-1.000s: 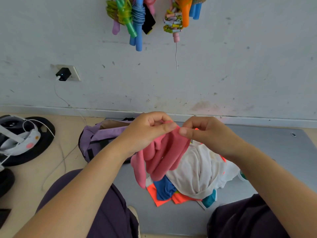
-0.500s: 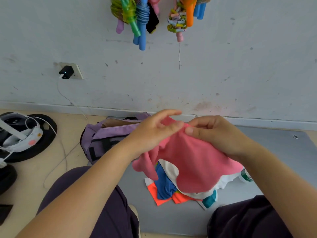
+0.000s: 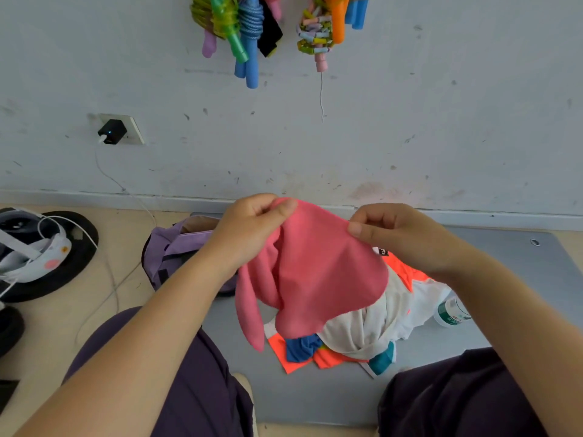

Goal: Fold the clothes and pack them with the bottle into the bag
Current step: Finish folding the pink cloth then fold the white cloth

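Pink garment [image 3: 318,279], purple bag [image 3: 176,247]

The scene is evenly and fairly brightly lit by soft, diffuse light; no lamp or window shows, so its source cannot be told. Shadows are faint: a soft dark patch lies under the pile of clothes [image 3: 362,335] on the grey mat [image 3: 520,279], and another under the purple bag [image 3: 176,247]. No glare or blown highlights appear; the wall [image 3: 410,121] looks pale and flat with its scuffs plainly readable. The wide-angle lens bends straight lines: the skirting board [image 3: 94,197] curves and the forearms swell toward the lower corners. Detail is slightly soft overall, with smeared, compressed texture on the pink cloth [image 3: 321,272] and the skin. The bottle [image 3: 451,312] label is too blurred to read.
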